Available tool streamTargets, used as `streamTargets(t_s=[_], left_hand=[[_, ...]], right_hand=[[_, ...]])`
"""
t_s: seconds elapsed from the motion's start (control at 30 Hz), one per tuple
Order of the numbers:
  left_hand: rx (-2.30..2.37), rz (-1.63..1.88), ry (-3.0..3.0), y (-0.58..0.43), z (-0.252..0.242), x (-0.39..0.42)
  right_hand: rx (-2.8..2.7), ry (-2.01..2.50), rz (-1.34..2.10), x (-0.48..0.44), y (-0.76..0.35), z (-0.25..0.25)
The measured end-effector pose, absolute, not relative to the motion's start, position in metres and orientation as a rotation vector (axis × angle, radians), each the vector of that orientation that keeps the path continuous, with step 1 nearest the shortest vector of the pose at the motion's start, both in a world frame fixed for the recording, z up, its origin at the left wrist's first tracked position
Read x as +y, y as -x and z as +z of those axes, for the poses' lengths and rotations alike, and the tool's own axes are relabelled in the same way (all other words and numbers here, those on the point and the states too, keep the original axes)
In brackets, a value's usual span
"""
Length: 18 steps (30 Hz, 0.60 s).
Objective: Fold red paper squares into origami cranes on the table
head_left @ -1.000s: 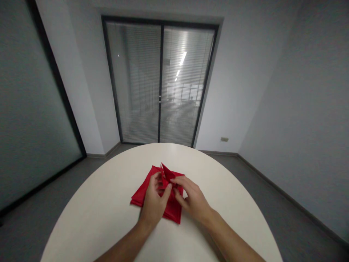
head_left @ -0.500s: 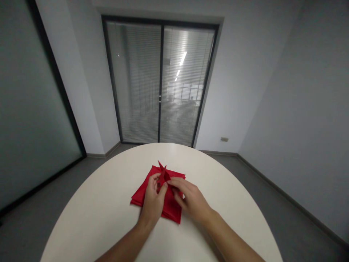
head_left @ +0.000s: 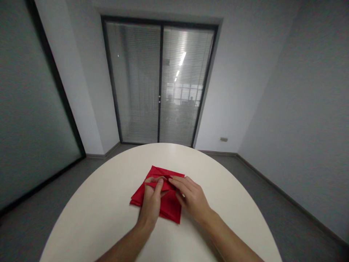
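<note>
A flat, squarish stack of thin red sheets, paper or cloth, lies on the table with its edges slightly out of line. Just over it, a small folded red piece is between my hands. My left hand pinches this piece, thumb on top and fingers curled behind it. From the other side, my right hand grips its right end with thumb and fingertips. Both hands cover part of the stack, and the fingertips beneath the folded piece are partly hidden.
Everything rests on a round white table with a curved far edge. Beyond it stand a dark-framed glass door with blinds and pale walls. A frosted glass panel is at the left, and a small wall socket sits low on the wall.
The folded red piece has turned: its pointed tips stood up above my fingers before, and now it lies lower and sideways between my hands. The stack stays in place.
</note>
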<state>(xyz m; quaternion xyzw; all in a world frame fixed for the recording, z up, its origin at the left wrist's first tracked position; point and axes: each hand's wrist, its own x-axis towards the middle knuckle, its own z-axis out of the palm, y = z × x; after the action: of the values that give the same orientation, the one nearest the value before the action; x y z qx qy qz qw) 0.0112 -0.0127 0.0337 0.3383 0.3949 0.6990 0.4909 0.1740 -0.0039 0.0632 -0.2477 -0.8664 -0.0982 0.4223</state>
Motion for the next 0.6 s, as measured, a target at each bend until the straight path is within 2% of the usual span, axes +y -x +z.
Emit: streamTargets(t_s=[0.4,0.5,0.6], left_hand=[[0.836,1.596,-0.752,-0.0108,0.0379,-0.0081],[0.852,1.59,-0.785,-0.0103,0.0408,-0.0094],[0.856,1.583,-0.819,-0.0109,0.0429,-0.0102]], right_hand=[[-2.191,0.583,-0.274,0.0002,-0.1765,0.0597],[-2.151,0.593,-0.127,-0.0016,-0.174,0.0587],[-1.999,0.691,0.165,-0.0025,-0.1691,0.0565]])
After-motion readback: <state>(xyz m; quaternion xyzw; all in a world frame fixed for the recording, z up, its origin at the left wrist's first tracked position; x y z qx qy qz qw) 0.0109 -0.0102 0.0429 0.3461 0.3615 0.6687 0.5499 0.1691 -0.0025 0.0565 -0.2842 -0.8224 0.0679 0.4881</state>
